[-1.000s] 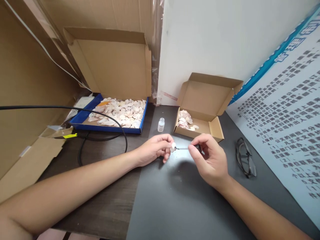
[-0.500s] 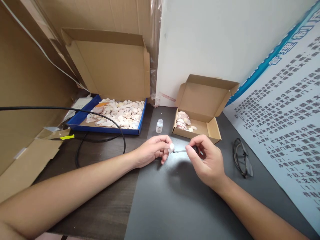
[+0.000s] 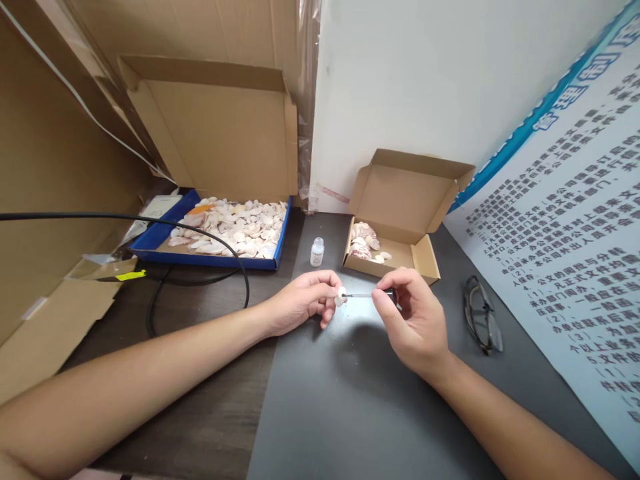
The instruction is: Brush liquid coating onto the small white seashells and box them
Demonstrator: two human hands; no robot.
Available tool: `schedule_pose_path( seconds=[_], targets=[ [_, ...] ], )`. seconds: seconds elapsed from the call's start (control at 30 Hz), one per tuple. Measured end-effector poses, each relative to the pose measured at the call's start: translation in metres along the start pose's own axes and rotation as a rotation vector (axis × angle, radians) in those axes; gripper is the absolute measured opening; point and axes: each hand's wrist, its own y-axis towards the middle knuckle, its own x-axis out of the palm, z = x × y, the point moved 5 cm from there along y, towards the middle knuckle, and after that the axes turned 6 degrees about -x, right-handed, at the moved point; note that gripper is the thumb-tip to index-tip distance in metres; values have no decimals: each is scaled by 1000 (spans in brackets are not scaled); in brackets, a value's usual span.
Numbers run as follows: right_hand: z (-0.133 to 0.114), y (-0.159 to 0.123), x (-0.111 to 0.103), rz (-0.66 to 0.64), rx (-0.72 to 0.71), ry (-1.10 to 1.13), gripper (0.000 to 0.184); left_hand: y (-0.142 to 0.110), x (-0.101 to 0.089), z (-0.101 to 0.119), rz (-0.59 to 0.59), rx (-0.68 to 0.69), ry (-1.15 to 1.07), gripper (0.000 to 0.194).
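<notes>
Pinched between the thumb and fingers of my left hand is a small white shell. My right hand is closed around the black handle of a thin brush. Its dark tip touches the shell, or lies right against it; the exact contact is too small to make out. Beyond my left hand, a little clear bottle with a white label stands upright, its top uncapped.
At the back left, an open box with a blue tray holds many shells. A smaller open cardboard box with several shells stands back right. Glasses lie to the right. A black cable loops over the left side.
The brush has risen slightly at its tip, now lying nearly level against the shell's face. Both hands have otherwise hardly moved; the whole view has shifted a little.
</notes>
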Motion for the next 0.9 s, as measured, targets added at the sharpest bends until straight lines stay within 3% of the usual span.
schedule_pose_path(
  seconds=[0.2,0.4,0.5,0.67,0.9],
  targets=[
    [2,1,3,-76,27,-22,10,0,-1,0,4,0,4,15],
    [1,1,1,-27,13,1,7,1,-1,-1,-2,-2,22,16],
    [1,3,2,-75,20,-30,10,1,-1,-1,-1,-1,28,17],
    [0,4,-3,-105,-4,45,12,1,-1,-1,5,1,39,17],
    [16,5,-5,-127,82,169,15,2,-1,-1,32,8,72,20]
  ],
)
